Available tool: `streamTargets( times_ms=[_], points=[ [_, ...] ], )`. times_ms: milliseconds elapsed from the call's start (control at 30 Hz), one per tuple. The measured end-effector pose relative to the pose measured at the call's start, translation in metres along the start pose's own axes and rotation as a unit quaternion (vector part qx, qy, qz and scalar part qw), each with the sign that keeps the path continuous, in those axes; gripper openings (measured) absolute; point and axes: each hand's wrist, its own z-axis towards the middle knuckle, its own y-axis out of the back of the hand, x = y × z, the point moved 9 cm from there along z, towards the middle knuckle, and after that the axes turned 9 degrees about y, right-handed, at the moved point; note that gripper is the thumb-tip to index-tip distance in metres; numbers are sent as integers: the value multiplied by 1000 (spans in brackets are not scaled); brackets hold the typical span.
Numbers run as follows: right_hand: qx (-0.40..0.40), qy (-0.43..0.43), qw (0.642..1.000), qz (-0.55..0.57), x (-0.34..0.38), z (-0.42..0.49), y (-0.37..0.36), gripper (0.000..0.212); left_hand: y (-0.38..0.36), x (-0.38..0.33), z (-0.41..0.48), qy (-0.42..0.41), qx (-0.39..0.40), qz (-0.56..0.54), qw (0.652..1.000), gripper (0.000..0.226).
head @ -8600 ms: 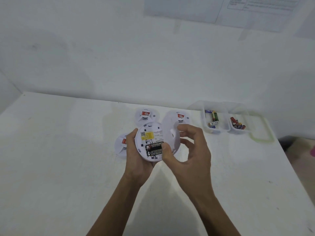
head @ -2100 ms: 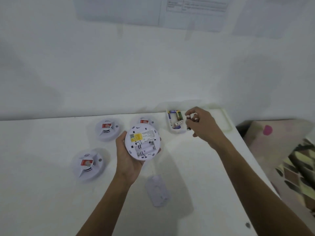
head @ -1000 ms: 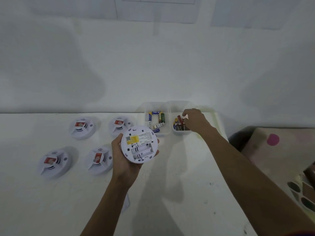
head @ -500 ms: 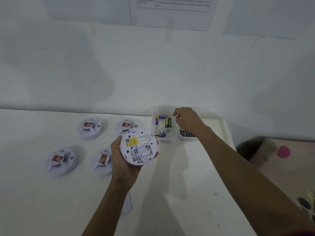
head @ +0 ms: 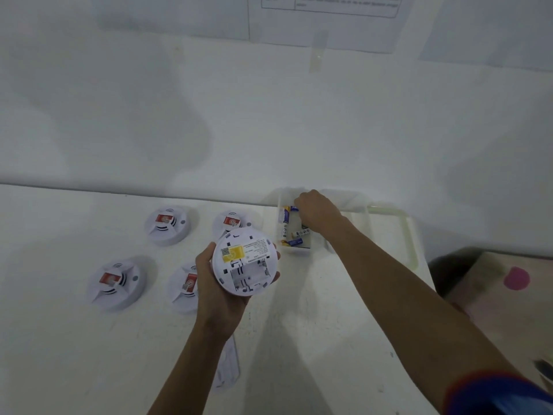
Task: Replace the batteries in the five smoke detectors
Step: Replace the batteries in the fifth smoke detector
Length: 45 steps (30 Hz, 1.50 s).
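Observation:
My left hand grips a white round smoke detector above the table, its back turned up. The battery bay under its yellow label holds no batteries. My right hand reaches into the left clear box at the back of the table, fingers curled down over the loose batteries. Its fingertips are hidden, so a grip on a battery cannot be told. The detector's white battery cover lies on the table under my left forearm.
Several more detectors lie face up on the table: two at the back, two nearer. A second clear box and a green-rimmed lid sit right of the first. The table's right edge drops to the floor.
The old batteries left the detector's bay. My right hand went to the right box, then shifted left and now dips into the left box. The left hand keeps the detector steady.

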Motion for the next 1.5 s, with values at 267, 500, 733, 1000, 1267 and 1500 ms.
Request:
streamTargets(
  times_ms=[267,500,733,1000,1267,1500],
  points=[
    [-20,-6,998,-66,11,12,-13,25,4,-3,-1,-1,20,-25,999,78],
    [-61,-22,991,-116,16,13,-10,22,14,-7,-1,-14,23,-32,999,75],
    [-151,-17,988,-37,19,-1,17,37,15,-7,-1,-17,20,-19,999,84],
    [-89,-48,974,204,2,6,2,13,14,-5,-4,-9,13,-11,1000,97],
    [1,-102,965,241,-2,16,-30,19,18,-6,-6,-26,26,2,999,72],
    [-9,-163,953,257,-7,15,-28,29,18,-5,-7,-33,22,11,999,71]
  ],
)
